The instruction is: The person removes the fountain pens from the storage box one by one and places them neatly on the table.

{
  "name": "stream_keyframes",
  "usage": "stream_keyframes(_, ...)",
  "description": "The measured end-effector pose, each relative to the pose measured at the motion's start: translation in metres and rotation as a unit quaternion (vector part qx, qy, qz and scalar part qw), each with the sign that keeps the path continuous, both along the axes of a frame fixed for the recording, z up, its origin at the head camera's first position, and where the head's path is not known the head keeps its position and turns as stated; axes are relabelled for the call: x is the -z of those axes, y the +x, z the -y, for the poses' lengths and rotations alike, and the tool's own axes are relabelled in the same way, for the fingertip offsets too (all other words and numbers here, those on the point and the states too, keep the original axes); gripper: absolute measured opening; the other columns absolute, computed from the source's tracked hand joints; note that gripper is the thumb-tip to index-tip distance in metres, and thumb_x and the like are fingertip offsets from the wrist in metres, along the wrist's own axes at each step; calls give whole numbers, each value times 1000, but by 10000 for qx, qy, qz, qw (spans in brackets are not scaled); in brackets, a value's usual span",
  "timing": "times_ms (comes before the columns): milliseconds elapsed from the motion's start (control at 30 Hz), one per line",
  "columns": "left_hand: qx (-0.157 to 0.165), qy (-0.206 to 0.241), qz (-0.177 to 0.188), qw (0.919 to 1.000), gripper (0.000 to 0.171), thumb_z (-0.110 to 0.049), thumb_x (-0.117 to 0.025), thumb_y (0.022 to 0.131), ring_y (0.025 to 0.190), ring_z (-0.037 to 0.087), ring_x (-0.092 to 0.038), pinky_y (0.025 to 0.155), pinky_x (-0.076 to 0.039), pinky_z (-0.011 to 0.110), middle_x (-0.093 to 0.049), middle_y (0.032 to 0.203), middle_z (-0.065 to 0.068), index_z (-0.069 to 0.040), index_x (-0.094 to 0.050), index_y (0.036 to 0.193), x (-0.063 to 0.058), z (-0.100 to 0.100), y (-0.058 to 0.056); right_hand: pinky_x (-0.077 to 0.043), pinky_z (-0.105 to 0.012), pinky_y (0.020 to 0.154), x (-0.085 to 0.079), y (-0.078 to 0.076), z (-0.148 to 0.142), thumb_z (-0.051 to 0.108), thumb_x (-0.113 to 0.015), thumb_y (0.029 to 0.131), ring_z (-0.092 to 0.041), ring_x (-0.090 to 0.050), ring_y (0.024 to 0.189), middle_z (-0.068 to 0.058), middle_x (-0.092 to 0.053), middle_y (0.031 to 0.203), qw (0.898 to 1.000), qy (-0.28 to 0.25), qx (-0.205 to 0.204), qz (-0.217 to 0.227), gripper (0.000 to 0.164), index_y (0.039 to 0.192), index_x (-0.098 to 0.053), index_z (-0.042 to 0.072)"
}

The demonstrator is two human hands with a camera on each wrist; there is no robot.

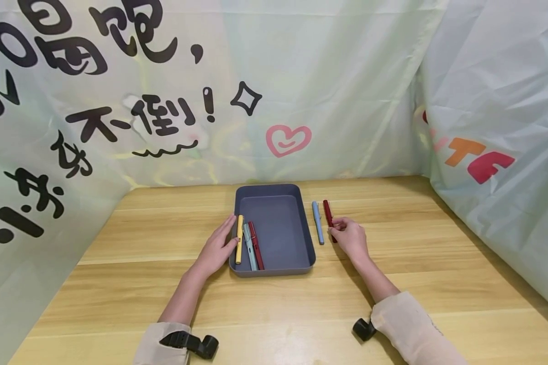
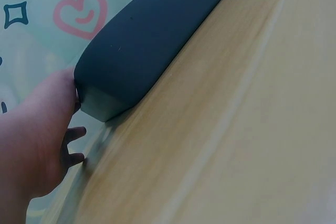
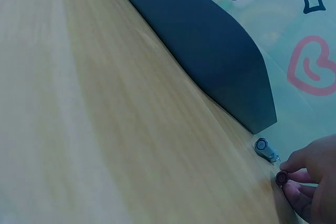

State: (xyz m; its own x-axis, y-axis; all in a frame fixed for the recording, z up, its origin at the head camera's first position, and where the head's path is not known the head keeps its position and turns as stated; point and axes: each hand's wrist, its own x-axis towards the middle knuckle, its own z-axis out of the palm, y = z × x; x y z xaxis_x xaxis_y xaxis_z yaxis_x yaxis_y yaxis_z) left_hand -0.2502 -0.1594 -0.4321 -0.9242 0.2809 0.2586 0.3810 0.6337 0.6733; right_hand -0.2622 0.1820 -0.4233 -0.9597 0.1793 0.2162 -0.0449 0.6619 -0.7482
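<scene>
A dark blue-grey tray stands on the table with a yellow pen, a pale teal pen and a red pen along its left side. My left hand holds the tray's left wall, thumb over the rim beside the yellow pen and fingers along the outside. To the right of the tray, my right hand pinches a dark red pen near its lower end. A blue pen lies between that pen and the tray. In the right wrist view, the dark red pen's round end shows between thumb and fingers.
The wooden table runs back to a printed cloth with dark lettering and a pink heart. Another cloth hangs along the right edge. Black wrist cameras sit at both sleeves.
</scene>
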Motion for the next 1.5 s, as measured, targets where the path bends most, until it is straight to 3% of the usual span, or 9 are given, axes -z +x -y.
stream_keyframes(967, -58, 38, 166, 9998, 58, -20, -49, 95, 134, 33, -18, 105, -17, 53, -19, 150, 7, -11, -24, 147, -1, 0, 0, -46, -30, 58, 0, 2, 1, 7, -65, 81, -24, -59, 72, -12, -63, 82, 9999, -17, 67, 83, 20, 99, -64, -3)
stream_keyframes(1500, -87, 88, 222, 9997, 57, -23, -47, 95, 135, 30, -18, 105, -17, 51, -19, 151, 4, -14, -24, 147, 0, -1, -1, -47, -28, 58, 1, 1, 1, 7, -65, 82, -26, -60, 75, -15, -64, 84, 9999, -53, 12, -132, 20, 98, -65, -5)
